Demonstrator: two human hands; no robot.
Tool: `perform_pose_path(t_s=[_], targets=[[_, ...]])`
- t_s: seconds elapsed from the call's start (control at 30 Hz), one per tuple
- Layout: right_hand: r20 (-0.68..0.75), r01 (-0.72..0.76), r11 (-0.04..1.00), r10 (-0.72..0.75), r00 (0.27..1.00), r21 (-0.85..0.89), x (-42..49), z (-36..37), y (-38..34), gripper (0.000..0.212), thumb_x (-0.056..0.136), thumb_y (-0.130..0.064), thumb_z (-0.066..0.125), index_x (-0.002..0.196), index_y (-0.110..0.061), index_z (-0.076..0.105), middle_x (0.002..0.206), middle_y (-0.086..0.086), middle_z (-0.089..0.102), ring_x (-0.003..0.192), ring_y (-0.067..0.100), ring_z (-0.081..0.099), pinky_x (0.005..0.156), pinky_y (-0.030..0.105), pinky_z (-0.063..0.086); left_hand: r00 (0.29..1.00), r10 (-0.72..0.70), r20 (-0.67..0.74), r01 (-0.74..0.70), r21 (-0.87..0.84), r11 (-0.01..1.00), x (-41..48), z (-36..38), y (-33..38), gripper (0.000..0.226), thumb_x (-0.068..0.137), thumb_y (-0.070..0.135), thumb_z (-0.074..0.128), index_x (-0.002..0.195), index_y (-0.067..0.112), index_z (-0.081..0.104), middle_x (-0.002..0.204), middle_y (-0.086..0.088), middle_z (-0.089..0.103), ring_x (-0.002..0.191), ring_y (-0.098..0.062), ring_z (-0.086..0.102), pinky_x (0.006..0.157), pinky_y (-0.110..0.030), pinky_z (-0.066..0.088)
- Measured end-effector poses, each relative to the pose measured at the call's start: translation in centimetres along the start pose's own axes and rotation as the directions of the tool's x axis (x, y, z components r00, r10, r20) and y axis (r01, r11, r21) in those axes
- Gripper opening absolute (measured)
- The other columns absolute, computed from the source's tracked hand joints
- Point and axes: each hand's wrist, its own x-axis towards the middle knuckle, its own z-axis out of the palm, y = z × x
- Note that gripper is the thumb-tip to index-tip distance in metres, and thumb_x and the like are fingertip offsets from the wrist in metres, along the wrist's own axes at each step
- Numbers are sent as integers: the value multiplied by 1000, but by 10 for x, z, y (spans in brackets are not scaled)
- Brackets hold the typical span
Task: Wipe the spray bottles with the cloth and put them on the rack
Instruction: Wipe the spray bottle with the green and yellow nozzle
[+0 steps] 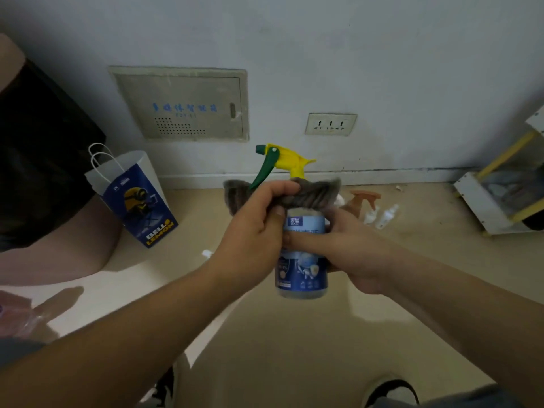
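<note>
I hold a spray bottle (302,260) with a blue label and a yellow-and-green trigger head upright in front of me. My right hand (347,248) is wrapped around its body from the right. A grey cloth (309,194) is pressed around the bottle's shoulder and neck, pinched by my left hand (256,228). On the floor behind lie an orange spray bottle (363,200) and two small white spray bottles (382,214). The white rack with yellow bars (482,201) stands at the right by the wall.
A white and blue paper bag (135,198) stands on the floor at the left. Another person's leg in dark shorts (44,172) fills the far left. The wall holds a panel box (188,104) and a socket (331,124). My shoes show at the bottom.
</note>
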Motion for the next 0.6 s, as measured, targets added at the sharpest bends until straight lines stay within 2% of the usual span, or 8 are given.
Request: perform_pose_path(t_s=[0.07, 0.13, 0.23, 0.3, 0.4, 0.53, 0.6], targets=[[-9, -7, 1000, 7, 1000, 19, 0, 3, 0, 53, 79, -25, 89, 125, -28, 62, 107, 1, 80, 93, 24, 79, 80, 46, 64, 989, -131, -62, 125, -100, 987, 3, 1, 4, 36, 107, 2, 40, 124, 29, 58, 121, 12, 67, 100, 2, 67, 78, -16, 56], [-53, 2, 1000, -1, 999, 17, 2, 1, 1, 58, 78, -22, 91, 127, -30, 62, 107, 1, 80, 94, 24, 79, 82, 47, 64, 966, -247, -78, 231, -174, 957, 0, 6, 3, 35, 108, 7, 40, 126, 34, 54, 121, 13, 67, 96, 3, 69, 73, -16, 57], [-100, 28, 1000, -27, 995, 5, 6, -6, 2, 68, 74, -16, 93, 131, -33, 62, 113, 1, 79, 98, 24, 78, 83, 44, 64, 928, -373, 18, 364, -257, 895, -8, 10, -2, 38, 109, 13, 41, 135, 40, 51, 126, 13, 66, 106, -5, 69, 84, -27, 60], [-113, 45, 999, -43, 993, 20, 7, -10, 2, 66, 72, -8, 93, 123, -39, 64, 112, 2, 78, 100, 26, 77, 79, 41, 64, 899, -432, 75, 436, -259, 862, -9, 9, -4, 38, 109, 16, 41, 138, 40, 49, 127, 9, 67, 111, -14, 69, 94, -38, 60], [-98, 75, 996, -70, 993, 52, 7, -11, -1, 67, 71, 1, 90, 111, -45, 63, 112, 2, 77, 101, 27, 76, 74, 37, 63, 893, -441, 87, 449, -208, 869, -5, 5, -4, 39, 109, 15, 41, 138, 38, 51, 126, 8, 68, 112, -17, 68, 97, -43, 59], [-3, 95, 991, -95, 995, 93, 8, -6, -5, 75, 64, -3, 91, 125, -36, 63, 111, 3, 79, 100, 28, 77, 76, 36, 62, 922, -385, 47, 384, -253, 888, 14, -8, 7, 43, 103, 2, 41, 127, 31, 62, 113, 8, 76, 103, -18, 74, 86, -40, 63], [26, 84, 991, -87, 996, 103, 8, -4, -6, 77, 61, -10, 86, 130, -32, 62, 112, 6, 79, 102, 30, 77, 79, 40, 61, 928, -373, 20, 365, -253, 896, 15, -9, 11, 44, 102, 0, 41, 125, 29, 64, 107, 8, 77, 95, -17, 75, 73, -37, 65]])
